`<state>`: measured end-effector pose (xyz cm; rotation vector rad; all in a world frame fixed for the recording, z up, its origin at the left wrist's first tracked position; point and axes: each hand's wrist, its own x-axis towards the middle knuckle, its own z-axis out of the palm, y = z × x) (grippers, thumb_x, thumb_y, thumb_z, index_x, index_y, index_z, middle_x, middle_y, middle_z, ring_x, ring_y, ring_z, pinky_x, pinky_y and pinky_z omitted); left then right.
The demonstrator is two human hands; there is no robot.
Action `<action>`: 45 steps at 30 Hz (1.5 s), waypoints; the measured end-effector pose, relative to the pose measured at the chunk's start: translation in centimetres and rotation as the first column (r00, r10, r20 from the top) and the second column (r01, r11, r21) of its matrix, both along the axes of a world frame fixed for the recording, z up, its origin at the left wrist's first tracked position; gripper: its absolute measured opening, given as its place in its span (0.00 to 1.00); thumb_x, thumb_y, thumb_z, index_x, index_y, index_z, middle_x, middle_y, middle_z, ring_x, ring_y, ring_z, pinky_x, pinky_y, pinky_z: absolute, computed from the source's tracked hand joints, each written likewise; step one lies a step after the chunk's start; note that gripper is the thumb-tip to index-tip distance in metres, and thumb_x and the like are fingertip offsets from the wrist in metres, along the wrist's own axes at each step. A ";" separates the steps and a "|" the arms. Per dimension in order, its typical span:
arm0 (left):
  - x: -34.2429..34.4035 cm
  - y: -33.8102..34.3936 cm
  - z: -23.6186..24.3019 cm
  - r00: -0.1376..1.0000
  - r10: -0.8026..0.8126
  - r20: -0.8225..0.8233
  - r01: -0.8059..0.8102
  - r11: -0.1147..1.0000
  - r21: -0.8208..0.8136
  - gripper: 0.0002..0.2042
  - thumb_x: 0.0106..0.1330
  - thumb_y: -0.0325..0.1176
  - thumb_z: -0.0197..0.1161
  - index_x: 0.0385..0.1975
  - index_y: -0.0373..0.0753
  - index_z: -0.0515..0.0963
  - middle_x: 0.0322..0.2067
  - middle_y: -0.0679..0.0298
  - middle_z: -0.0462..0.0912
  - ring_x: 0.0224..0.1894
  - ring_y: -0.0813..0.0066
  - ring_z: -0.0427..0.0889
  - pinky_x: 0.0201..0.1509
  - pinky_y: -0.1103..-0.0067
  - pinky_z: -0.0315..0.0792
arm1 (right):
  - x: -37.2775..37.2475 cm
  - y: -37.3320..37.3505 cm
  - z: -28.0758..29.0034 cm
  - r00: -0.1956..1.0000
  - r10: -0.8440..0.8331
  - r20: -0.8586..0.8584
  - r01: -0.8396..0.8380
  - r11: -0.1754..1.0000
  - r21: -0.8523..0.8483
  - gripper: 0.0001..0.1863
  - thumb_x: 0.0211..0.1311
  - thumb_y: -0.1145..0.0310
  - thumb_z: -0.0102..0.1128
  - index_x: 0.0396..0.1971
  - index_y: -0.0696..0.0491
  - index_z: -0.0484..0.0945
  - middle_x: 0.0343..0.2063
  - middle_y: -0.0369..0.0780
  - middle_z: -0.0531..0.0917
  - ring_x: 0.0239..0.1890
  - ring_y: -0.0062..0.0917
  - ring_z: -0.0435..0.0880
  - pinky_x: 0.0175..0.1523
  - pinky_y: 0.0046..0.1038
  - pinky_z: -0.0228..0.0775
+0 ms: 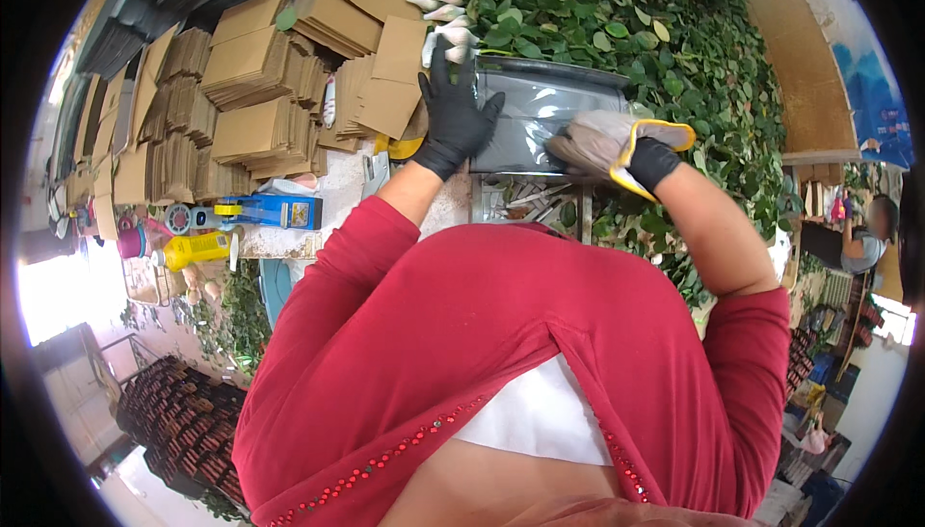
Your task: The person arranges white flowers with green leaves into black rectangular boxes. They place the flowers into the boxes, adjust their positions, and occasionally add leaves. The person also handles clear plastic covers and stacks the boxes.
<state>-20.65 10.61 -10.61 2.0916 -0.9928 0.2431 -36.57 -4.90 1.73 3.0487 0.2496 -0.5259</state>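
Plastic sheet [540,118] edges under both gloved hands

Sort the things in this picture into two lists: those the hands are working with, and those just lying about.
In hand: left hand in black glove and right hand in grey glove, both on the clear plastic sleeve; green leafy stems beside it.

Lying about: flattened cardboard stacks, blue tape dispenser, yellow bottle.

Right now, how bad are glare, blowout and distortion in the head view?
Head view: daylight blows out the lower-left rim; the clear plastic sleeve under the left hand and right hand shows soft sheen, not hard glare; fisheye bends the cardboard stacks toward the rim; the distant person is blurred.
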 end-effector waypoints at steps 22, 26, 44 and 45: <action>0.3 2.6 2.0 -0.385 -0.299 -0.873 0.248 0.878 -0.409 0.45 0.72 0.75 0.31 0.78 0.47 0.55 0.67 0.52 0.73 0.62 0.61 0.78 0.63 0.66 0.73 | -1.7 -1.6 14.0 0.527 -0.655 0.542 -0.420 0.354 0.836 0.25 0.73 0.57 0.49 0.62 0.57 0.68 0.56 0.45 0.77 0.61 0.41 0.73 0.66 0.43 0.64; -1.2 -5.0 10.7 -0.496 -0.627 -0.600 0.235 0.569 -0.788 0.42 0.71 0.76 0.34 0.77 0.55 0.56 0.69 0.64 0.70 0.62 0.65 0.77 0.65 0.60 0.71 | -3.9 -7.6 20.2 0.582 -0.725 0.368 0.124 0.526 0.842 0.32 0.76 0.59 0.46 0.74 0.60 0.60 0.67 0.48 0.74 0.71 0.42 0.70 0.75 0.40 0.59; -13.6 -3.0 19.0 -0.624 -0.520 -0.584 0.361 0.471 -0.805 0.28 0.73 0.23 0.50 0.73 0.47 0.64 0.61 0.59 0.77 0.54 0.62 0.83 0.59 0.62 0.82 | -38.8 -2.0 3.1 -0.560 -0.685 -0.466 -0.196 -0.438 0.878 0.53 0.65 0.23 0.38 0.77 0.50 0.52 0.77 0.46 0.52 0.76 0.51 0.54 0.74 0.67 0.41; -14.0 -2.8 19.6 -0.601 -0.524 -0.604 0.392 0.465 -0.793 0.29 0.72 0.22 0.50 0.73 0.48 0.64 0.61 0.60 0.77 0.52 0.63 0.84 0.57 0.63 0.83 | -38.2 -0.7 1.1 -0.437 -0.688 -0.580 -0.379 -0.443 0.812 0.52 0.66 0.24 0.38 0.77 0.50 0.52 0.77 0.47 0.55 0.74 0.53 0.57 0.73 0.68 0.44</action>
